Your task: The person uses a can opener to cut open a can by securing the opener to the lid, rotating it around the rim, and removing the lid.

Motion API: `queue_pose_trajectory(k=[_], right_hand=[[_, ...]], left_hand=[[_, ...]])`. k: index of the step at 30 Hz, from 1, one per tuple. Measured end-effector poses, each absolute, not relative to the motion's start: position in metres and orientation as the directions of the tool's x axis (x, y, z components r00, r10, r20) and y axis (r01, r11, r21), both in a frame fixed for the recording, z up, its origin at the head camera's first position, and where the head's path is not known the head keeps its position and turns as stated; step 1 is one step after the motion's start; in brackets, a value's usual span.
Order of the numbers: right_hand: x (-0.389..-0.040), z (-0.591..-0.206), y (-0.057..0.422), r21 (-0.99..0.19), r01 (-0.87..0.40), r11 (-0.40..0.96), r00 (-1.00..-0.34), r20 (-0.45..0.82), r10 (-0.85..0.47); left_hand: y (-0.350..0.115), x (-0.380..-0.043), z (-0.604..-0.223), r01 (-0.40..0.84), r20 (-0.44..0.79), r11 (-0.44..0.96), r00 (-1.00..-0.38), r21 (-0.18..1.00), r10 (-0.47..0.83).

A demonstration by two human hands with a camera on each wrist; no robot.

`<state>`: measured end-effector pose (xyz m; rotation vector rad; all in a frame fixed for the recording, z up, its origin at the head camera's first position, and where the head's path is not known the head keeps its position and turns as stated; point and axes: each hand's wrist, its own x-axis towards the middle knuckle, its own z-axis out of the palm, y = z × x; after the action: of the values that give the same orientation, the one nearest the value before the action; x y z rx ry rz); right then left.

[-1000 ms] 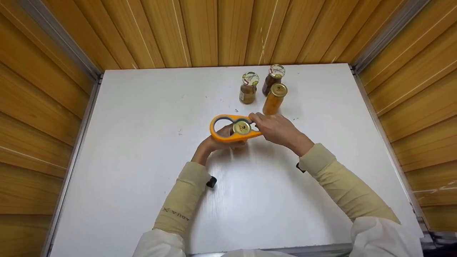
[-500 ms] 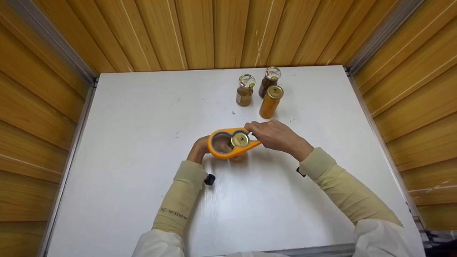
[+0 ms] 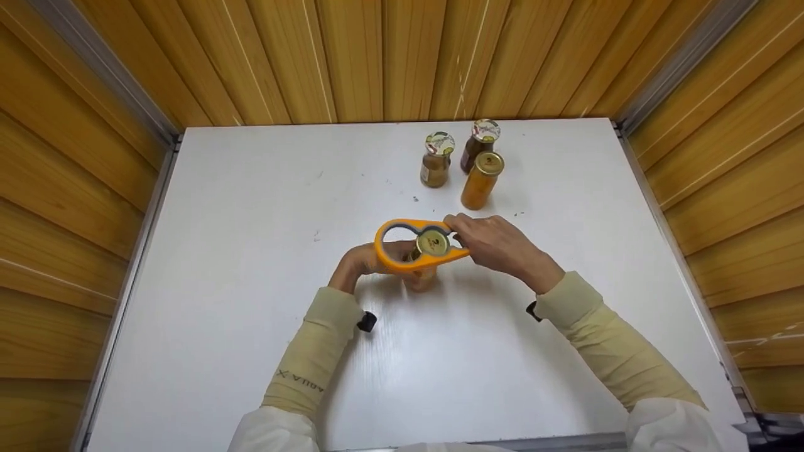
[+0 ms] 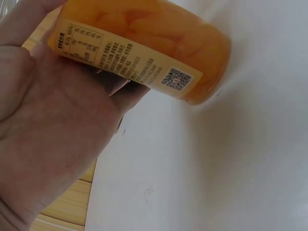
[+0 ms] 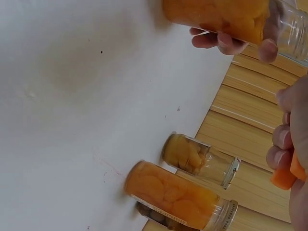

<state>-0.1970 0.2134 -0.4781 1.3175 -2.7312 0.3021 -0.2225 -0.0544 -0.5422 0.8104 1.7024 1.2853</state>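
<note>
A glass jar of orange fruit (image 3: 422, 276) stands on the white table (image 3: 251, 207), its gold lid (image 3: 432, 243) seated in the smaller ring of an orange jar opener (image 3: 414, 247). My left hand (image 3: 361, 260) is wrapped round the jar's body (image 4: 144, 45); its fingers (image 5: 219, 41) curl round the glass. My right hand (image 3: 493, 242) grips the opener's handle end, and a bit of the orange handle (image 5: 288, 175) shows between its fingers. The jar's base is partly hidden under the opener.
Three more lidded jars stand at the back: an orange one (image 3: 480, 181), a brownish one (image 3: 436, 160) and a dark one (image 3: 478, 143). The orange one (image 5: 178, 197) shows in the right wrist view too. Wooden slat walls (image 3: 377, 56) close in the table on three sides.
The opener on the lid has swung a little back and forth, and both hands with the jar have shifted slightly on the table. The grips are unchanged.
</note>
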Motion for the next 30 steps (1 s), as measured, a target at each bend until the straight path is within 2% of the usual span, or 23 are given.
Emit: queue_pose_trajectory(k=[5,11,16,22,30], right_hand=[[-0.193,-0.475,0.224,-0.13,-0.751,0.648,-0.66,0.191,-0.726],[-0.186,-0.474,0.237,-0.147,-0.711,0.687,-0.702,0.189,-0.686],[-0.182,-0.476,0.246,-0.149,-0.702,0.696,-0.711,0.201,-0.674],[-0.175,-0.478,0.253,-0.163,-0.683,0.712,-0.73,0.172,-0.662],[-0.167,-0.48,0.263,-0.189,-0.664,0.723,-0.747,0.173,-0.642]], left_hand=[[-0.057,-0.221,-0.54,0.016,-0.26,0.307,-0.491,0.951,0.831],[-0.065,-0.222,-0.541,0.059,-0.212,0.288,-0.544,0.956,0.812],[-0.08,-0.226,-0.541,0.037,-0.185,0.252,-0.578,0.967,0.795],[-0.099,-0.232,-0.539,0.023,-0.225,0.317,-0.659,0.948,0.718],[-0.114,-0.241,-0.54,-0.024,-0.196,0.27,-0.747,0.963,0.636]])
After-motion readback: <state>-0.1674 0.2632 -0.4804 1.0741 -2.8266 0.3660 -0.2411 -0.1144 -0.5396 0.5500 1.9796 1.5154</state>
